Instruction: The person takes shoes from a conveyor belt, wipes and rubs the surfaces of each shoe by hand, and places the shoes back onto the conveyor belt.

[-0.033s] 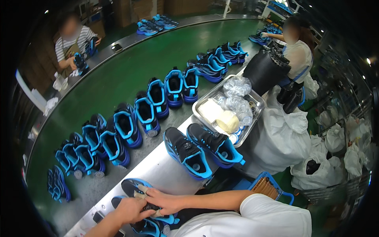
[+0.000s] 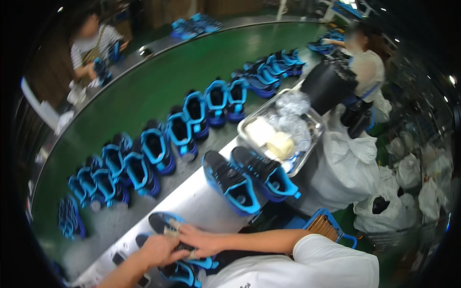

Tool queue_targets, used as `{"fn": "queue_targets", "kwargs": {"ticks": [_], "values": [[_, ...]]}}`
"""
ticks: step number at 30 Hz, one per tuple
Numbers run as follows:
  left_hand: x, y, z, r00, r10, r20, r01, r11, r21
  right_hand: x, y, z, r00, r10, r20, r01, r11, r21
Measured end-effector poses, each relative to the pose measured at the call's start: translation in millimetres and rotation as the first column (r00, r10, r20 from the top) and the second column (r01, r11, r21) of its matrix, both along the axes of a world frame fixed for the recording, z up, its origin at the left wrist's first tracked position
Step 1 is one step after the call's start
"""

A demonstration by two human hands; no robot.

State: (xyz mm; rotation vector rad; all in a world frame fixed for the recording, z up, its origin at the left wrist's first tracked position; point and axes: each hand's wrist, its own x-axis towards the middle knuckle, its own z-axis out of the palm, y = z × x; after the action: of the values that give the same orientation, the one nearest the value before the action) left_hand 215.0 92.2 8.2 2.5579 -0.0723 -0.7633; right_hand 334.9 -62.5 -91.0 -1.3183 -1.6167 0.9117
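Two black and blue sneakers lie side by side at the near edge of the metal ledge, partly covered by my hands. My left hand (image 2: 161, 249) comes in from the lower left, its fingers bent over the upper of the farther sneaker (image 2: 159, 222). My right hand (image 2: 199, 241) reaches across from the right and closes on the same sneaker's lacing area. Beige wraps cover some fingertips; what they pinch is hidden. Toe and heel of the nearer sneaker (image 2: 180, 271) show below my hands. Another pair of sneakers (image 2: 230, 180) sits on the ledge just beyond.
A row of sneakers (image 2: 156, 146) lines the green conveyor belt (image 2: 144, 96). A metal tray (image 2: 242, 127) holds plastic bags and pale blocks. Right of it are a black roll (image 2: 329, 81), white sacks (image 2: 350, 161) and a blue-framed stool (image 2: 324, 225). Two co-workers (image 2: 98, 45) (image 2: 367, 67) handle sneakers.
The whole view shifts slightly, with some blur. My hands stay on the sneaker in nearly the same pose.
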Motion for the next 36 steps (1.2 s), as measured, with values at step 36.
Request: {"fn": "queue_targets", "kwargs": {"ticks": [36], "values": [[-98,-75,-3,0.243,0.840,0.485,-0.734,0.486,-0.474,25,47,114,0.988,-0.019,0.155,0.032,0.996,-0.083]]}}
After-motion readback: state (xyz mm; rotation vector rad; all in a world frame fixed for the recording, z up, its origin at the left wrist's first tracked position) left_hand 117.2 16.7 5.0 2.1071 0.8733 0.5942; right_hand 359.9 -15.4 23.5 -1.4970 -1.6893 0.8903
